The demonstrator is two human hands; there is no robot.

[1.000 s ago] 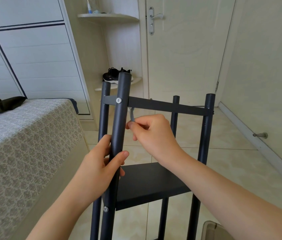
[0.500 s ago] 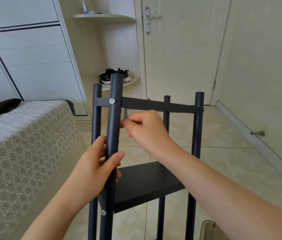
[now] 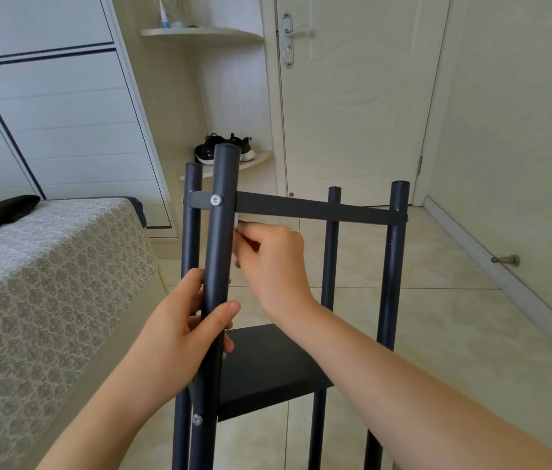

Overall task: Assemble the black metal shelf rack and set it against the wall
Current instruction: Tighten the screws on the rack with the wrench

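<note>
Two bare forearms, slender and smooth, run up from the lower edge of the view. The left hand (image 3: 179, 330) and right hand (image 3: 274, 262) are bare as well, the fingers slim, the visible nails cut short.

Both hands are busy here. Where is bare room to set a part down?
Free: tiled floor between the right post and the baseboard; the bed cover on the left; the black shelf panel. Crowded: the front post, where the left hand grips it and the right hand pinches a grey tool.
</note>
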